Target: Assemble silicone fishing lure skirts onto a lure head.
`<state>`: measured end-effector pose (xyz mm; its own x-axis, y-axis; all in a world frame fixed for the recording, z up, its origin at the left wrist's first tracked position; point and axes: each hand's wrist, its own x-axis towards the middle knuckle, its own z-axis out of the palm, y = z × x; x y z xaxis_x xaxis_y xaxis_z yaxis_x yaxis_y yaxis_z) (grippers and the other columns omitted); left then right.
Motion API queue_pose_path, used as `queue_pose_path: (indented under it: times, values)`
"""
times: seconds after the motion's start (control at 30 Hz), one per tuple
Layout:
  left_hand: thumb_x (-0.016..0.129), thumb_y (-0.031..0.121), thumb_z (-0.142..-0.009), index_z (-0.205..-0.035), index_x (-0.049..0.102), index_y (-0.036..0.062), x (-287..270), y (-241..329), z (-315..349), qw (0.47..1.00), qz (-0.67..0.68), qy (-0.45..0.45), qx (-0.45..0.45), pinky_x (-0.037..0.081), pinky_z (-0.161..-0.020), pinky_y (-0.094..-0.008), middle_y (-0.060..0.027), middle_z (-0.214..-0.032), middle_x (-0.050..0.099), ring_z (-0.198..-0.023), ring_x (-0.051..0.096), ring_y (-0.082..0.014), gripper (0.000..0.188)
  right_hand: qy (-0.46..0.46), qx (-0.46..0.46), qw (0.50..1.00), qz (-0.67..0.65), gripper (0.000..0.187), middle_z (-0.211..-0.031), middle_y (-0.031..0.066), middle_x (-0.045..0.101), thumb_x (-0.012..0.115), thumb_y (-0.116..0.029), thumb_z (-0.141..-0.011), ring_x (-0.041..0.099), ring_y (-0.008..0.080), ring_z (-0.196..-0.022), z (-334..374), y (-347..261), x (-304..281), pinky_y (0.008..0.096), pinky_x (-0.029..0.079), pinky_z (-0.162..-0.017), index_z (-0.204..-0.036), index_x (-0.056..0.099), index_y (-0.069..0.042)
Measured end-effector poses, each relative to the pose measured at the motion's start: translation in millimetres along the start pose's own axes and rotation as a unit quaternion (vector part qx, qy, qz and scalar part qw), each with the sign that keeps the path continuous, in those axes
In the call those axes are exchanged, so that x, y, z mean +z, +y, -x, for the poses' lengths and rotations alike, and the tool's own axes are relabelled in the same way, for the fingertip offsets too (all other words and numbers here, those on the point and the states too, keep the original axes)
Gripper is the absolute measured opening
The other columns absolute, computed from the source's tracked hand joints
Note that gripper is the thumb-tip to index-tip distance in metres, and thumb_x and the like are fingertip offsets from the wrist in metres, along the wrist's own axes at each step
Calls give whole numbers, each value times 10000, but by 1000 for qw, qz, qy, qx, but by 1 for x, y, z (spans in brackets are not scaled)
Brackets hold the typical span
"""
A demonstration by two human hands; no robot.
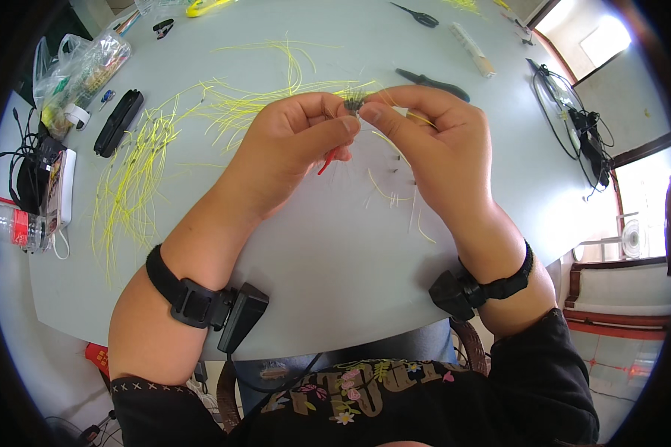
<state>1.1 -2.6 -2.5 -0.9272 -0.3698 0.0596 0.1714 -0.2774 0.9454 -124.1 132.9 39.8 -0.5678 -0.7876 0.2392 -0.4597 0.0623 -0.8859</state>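
My left hand (pixel 294 138) is closed in a pinch around a small dark bristly piece (pixel 353 103), with thin spikes sticking up from it. A short red strip (pixel 326 162) hangs beneath the left fingers. Against the piece's right side, my right hand (pixel 436 130) is also pinched, thumb against forefinger. A thin yellow wire (pixel 421 118) shows among the right hand's curled fingers; its end at the fingertips is too small to make out. Behind the hands lies a loose spread of yellow wires (pixel 235 104). Short clippings and tiny dark bits (pixel 396 171) lie below the right hand.
Another yellow wire bundle (pixel 130 179) lies at left, beside a black case (pixel 118 123). Farther left are a plastic bag (pixel 82 74) and a bottle (pixel 19 226). A dark-handled tool (pixel 432 84), scissors (pixel 423 18) and a clear box (pixel 473 51) lie beyond; black cables (pixel 585 134) hang right.
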Motion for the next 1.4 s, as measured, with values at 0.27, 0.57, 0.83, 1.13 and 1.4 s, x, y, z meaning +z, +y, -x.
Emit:
queue_pose_path:
  times: [0.27, 0.57, 0.83, 1.13, 1.4]
  values:
    - [617, 184, -920, -977, 604, 46, 0, 7, -2, 999, 20, -6, 32, 454, -789, -268, 2, -876, 588, -801, 558, -96, 150, 13, 36, 998, -55, 216, -586, -72, 431, 754, -248, -825, 372, 25, -551, -6, -1, 1, 217, 306, -485, -883, 724, -42]
    - [593, 193, -947, -1024, 588, 33, 41, 49, 26, 997, 4, 11, 82, 452, -765, -257, -17, -891, 598, -807, 568, -105, 177, 28, -53, 990, -126, 157, -591, -88, 411, 719, -162, -850, 331, 13, -562, 17, -33, -19, 222, 268, -481, -888, 698, -11]
    - [585, 120, -944, -1073, 579, -16, 123, 67, 103, 983, -90, 29, 156, 457, -750, -253, -43, -932, 603, -828, 573, -117, 187, 15, -93, 987, -133, 96, -595, -105, 407, 719, -93, -842, 298, -9, -551, 103, -82, -64, 195, 222, -473, -881, 697, -8]
    - [571, 137, -969, -1047, 569, 2, 209, 55, 196, 980, -18, 47, 192, 466, -742, -246, -38, -905, 590, -816, 569, -107, 156, -4, -198, 949, -244, 89, -684, -41, 588, 688, -47, -868, 398, -5, -543, 216, -107, -79, 179, 288, -476, -924, 665, 19]
    - [531, 240, -992, -1018, 488, 3, 248, 56, 242, 956, 42, 74, 282, 427, -760, -311, -47, -900, 464, -818, 488, -156, 243, -31, -197, 868, -455, 287, -693, 2, 557, 474, -212, -1026, 340, 21, -492, 270, -121, -91, 203, 261, -453, -884, 593, 7]
